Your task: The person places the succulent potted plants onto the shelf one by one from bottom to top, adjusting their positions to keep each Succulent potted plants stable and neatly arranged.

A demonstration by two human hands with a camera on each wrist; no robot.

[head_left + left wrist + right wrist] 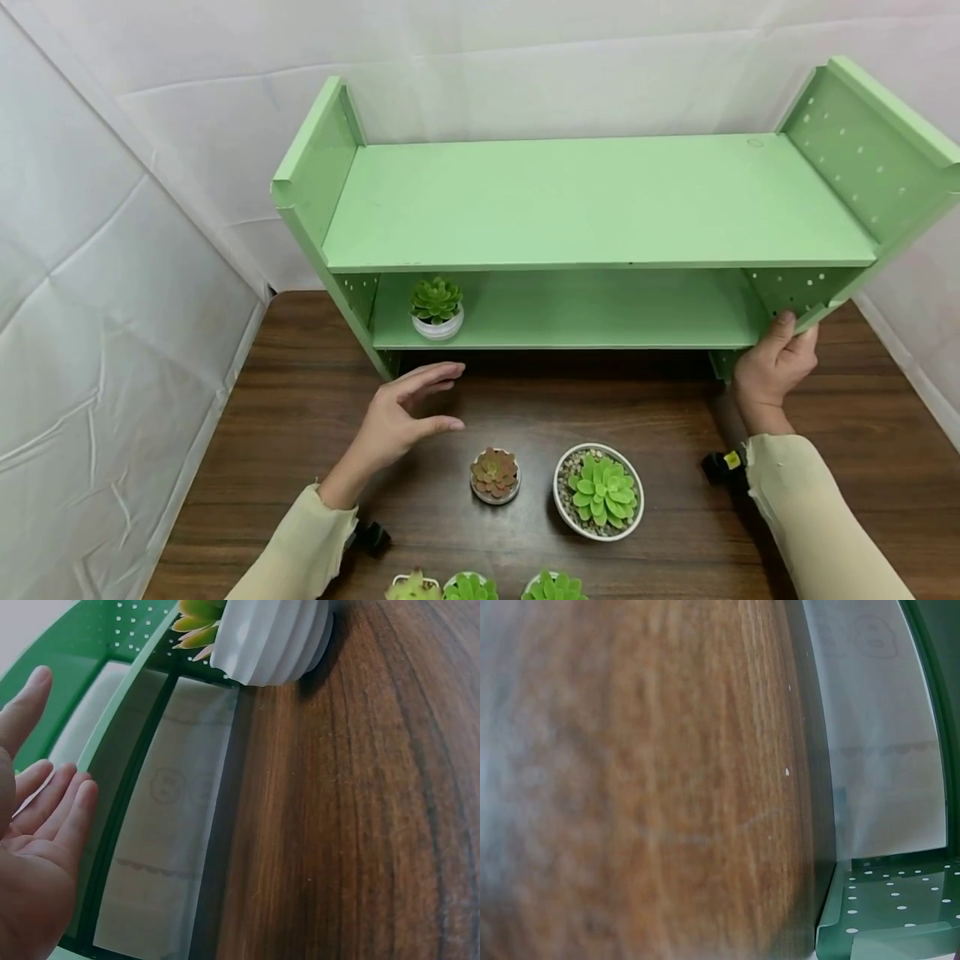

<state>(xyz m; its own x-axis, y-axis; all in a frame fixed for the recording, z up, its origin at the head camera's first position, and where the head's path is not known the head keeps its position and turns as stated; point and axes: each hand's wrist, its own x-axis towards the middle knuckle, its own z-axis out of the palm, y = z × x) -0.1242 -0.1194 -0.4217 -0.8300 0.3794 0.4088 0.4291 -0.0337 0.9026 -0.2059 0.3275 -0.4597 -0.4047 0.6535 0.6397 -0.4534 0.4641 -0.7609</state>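
A green two-tier shelf (pixel 600 200) stands on the brown table against the back wall. My right hand (pixel 772 367) grips the front edge of its right side panel, thumb on the inner face. A small green succulent in a white pot (pixel 438 321) sits at the left end of the lower tier. Just in front of and below that pot, my left hand (pixel 405 417) is held with thumb and fingers spread apart, nothing between them. In the left wrist view the left hand (pixel 45 817) overlaps the shelf's edge. The right hand is out of the right wrist view.
On the table are a reddish succulent (pixel 495 475) in a small pot and a green succulent (pixel 602 492) in a wide white bowl with pebbles. Several more potted succulents (pixel 471 587) line the near edge. White sheeting (pixel 135 250) hangs at the left and behind.
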